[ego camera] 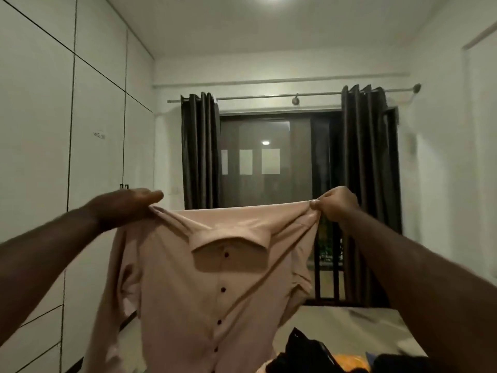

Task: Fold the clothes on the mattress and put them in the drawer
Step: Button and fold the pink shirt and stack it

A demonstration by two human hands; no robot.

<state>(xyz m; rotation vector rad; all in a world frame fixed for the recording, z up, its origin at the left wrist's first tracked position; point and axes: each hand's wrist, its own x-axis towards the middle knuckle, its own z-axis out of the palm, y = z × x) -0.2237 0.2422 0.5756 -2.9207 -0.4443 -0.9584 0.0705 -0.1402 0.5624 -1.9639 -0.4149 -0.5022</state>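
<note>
The shirt (215, 292) hangs in the air, buttons facing the person. The left hand (126, 205) grips the shirt's top left corner, thumb flat on top. The right hand (337, 205) pinches its top right corner with curled fingers. Right of the shirt's lower part lies the mattress (336, 324), with dark clothes (304, 354) on it.

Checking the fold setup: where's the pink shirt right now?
In the head view the pink shirt hangs centre frame, gripped at its shoulders by the left hand and right hand, in front of the window.
</note>
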